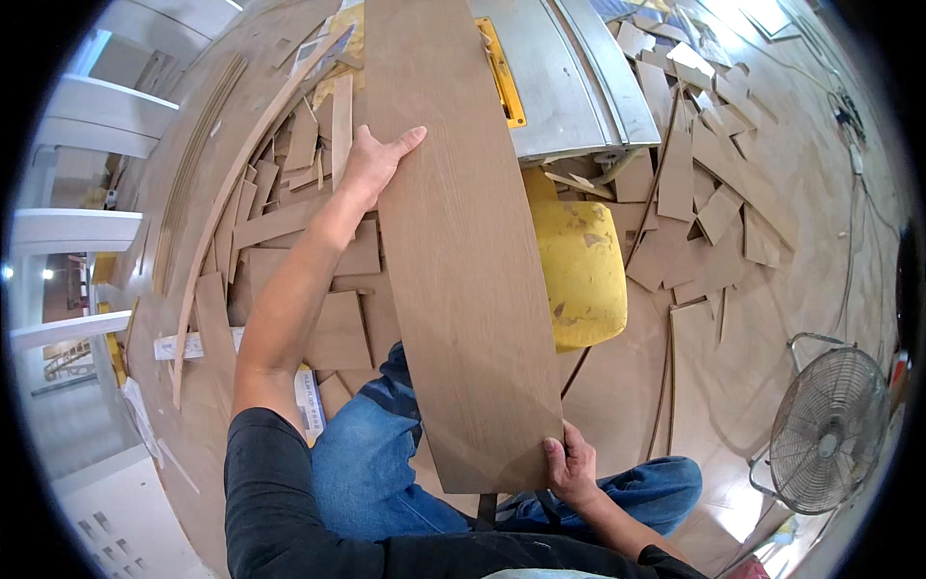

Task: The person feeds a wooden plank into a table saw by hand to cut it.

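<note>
A long wooden floor plank (463,251) stretches away from my lap and lies partly over the metal top of a table saw (569,77). With its thumb on the face, my left hand (378,164) grips the plank's left edge well along its length; its fingers are mostly hidden underneath. Near the closest right corner, my right hand (571,465) is closed round the edge, thumb on top. A yellow throat plate (503,77) shows in the saw top beside the plank's right edge. The plank hides the saw's left part.
Below the saw sits a scuffed yellow plastic piece (584,275). Wood offcuts (714,183) lie scattered on both sides. Long thin strips (198,174) lie at the left, near white railings (77,232). A metal fan (830,429) stands at the right, with cables (854,145) beyond.
</note>
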A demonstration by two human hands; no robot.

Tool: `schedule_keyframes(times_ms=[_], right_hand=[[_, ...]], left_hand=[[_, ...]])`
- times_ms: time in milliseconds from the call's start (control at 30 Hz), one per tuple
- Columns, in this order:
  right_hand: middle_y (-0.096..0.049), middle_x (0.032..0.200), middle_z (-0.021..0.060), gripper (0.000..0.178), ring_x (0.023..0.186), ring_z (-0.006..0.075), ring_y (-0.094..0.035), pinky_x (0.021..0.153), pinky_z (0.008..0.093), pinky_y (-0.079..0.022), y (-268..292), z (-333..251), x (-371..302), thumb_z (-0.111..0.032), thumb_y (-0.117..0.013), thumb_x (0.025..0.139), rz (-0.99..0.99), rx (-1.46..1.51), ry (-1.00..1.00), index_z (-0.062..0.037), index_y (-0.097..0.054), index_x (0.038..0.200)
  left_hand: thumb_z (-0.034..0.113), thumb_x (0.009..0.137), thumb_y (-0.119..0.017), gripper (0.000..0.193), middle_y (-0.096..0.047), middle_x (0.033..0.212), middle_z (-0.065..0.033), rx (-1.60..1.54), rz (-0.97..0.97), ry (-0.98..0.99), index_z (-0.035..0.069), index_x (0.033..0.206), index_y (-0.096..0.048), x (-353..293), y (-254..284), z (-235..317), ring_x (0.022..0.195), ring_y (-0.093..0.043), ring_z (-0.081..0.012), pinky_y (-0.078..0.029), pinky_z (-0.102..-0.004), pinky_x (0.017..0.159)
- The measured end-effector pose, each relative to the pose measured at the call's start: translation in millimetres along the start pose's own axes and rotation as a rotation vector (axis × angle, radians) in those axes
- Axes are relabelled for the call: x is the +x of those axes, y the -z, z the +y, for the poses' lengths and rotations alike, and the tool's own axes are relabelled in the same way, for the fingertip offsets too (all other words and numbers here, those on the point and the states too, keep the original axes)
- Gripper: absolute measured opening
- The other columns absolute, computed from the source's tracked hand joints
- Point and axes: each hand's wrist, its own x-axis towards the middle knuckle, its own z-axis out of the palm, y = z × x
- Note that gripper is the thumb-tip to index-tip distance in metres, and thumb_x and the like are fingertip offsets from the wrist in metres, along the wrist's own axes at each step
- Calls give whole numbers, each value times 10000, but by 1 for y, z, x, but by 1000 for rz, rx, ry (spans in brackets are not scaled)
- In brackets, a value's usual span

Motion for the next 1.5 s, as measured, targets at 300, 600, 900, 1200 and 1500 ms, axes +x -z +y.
schedule_keyframes(times_ms=[300, 600, 900, 1200, 1500], right_hand=[[-705, 1116, 267, 421, 1041, 435, -700, 890, 454, -552, -2, -8, 4, -323, -557, 1048, 4, -32, 16, -19, -583, 1338], [-706, 1105, 268, 412, 1025, 418, -714, 868, 437, -563, -5, -3, 1, -303, -559, 1052, 37, -40, 43, -14, -580, 1345], [-701, 1097, 269, 392, 1012, 454, -695, 856, 464, -557, -4, 5, -15, -296, -553, 1046, 15, -40, 16, -22, -595, 1322], [-700, 1146, 250, 373, 1053, 409, -704, 915, 454, -545, -3, 6, -28, -268, -545, 1042, -30, -42, -75, -27, -595, 1322], [-694, 1061, 241, 397, 974, 363, -703, 879, 434, -540, 12, -112, 147, -244, -601, 1019, 49, -108, 76, 23, -555, 1309]], left_hand=[[481, 793, -889, 1134, -534, 1368, -316, 5, -49, 49, -189, 1455, -257, 33, 5, 30, 1181, -648, -329, -573, -417, 961], [468, 806, -885, 1134, -552, 1346, -318, 35, 7, 58, -196, 1459, -238, 36, 5, 23, 1167, -658, -333, -596, -416, 925], [564, 783, -868, 1201, -470, 1416, -358, 125, 30, 66, -205, 1455, -236, 19, 2, 15, 1286, -576, -369, -551, -459, 995], [567, 771, -877, 1168, -541, 1343, -323, 132, -4, 89, -204, 1423, -291, 10, 4, 16, 1188, -637, -337, -566, -417, 967], [638, 772, -836, 1238, -488, 1424, -339, 302, -13, 97, -205, 1452, -236, 14, 17, 13, 1256, -598, -386, -535, -455, 1028]])
